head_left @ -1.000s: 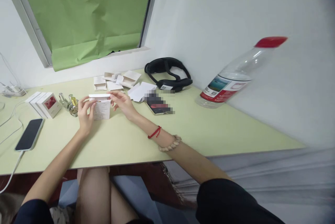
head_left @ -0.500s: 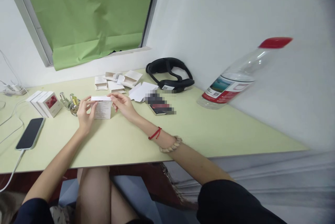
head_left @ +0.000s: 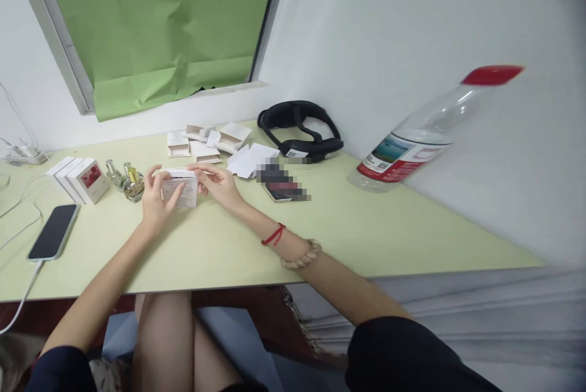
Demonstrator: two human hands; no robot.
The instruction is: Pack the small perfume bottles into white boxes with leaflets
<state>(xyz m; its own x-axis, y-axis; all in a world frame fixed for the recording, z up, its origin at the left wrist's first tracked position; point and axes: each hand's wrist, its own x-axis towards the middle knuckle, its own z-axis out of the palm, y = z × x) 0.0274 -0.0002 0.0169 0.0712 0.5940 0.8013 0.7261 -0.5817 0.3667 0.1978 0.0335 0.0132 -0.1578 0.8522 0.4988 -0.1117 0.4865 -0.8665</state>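
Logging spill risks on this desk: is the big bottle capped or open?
Capped: a red cap covers the top of the big bottle. How tightly it is screwed on, I cannot tell.

A pale yellow-green table carries all these things. At its left end lie a white power strip and thin white cables; near them is a dark-screened smartphone with a charging cable plugged in. Beyond it, three white boxes stand side by side, with a few small glass bottles just beside. Toward the back lie opened cartons in a loose group, white paper and a black headset. A flat object — partly pixelated — lies in front of these. Farther right stands a clear plastic bottle — red-capped, labelled.
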